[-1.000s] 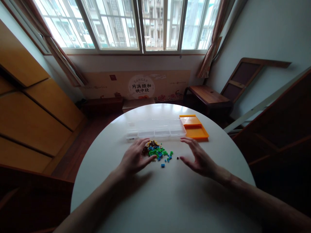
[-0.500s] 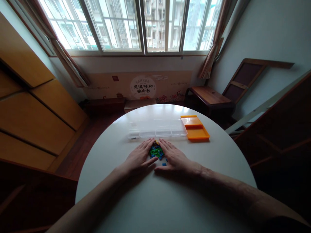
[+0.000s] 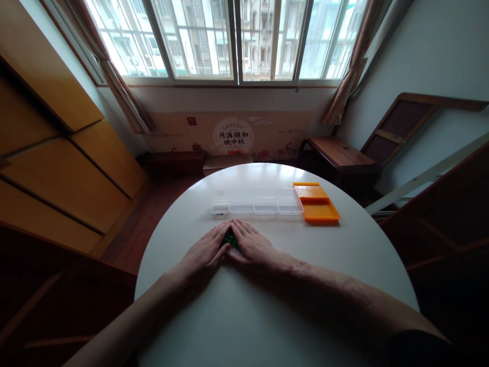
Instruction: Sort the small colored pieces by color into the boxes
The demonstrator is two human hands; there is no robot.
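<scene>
A heap of small plastic pieces (image 3: 231, 238), green and blue where it shows, lies on the white round table (image 3: 275, 316). Against its left side rests my left hand (image 3: 206, 250), fingers stretched out and nearly flat. My right hand (image 3: 254, 245) curves round the right side, also with straight fingers. The fingertips of both hands meet at the far end of the heap and the thumbs come close together at the near end. Most of the pieces are hidden under and between the palms.
Beyond my hands stands a clear plastic compartment box (image 3: 266, 208). An orange two-part tray (image 3: 321, 210) touches its right end. A small dark item shows near the box's left compartment. Further back are a wooden chair (image 3: 344, 152), a window and, at left, wooden cabinets (image 3: 64, 168).
My hands have closed in from both sides, squeezing the heap together so less of it shows. The loose blue pieces by my right thumb are now covered. The view has shifted slightly left.
</scene>
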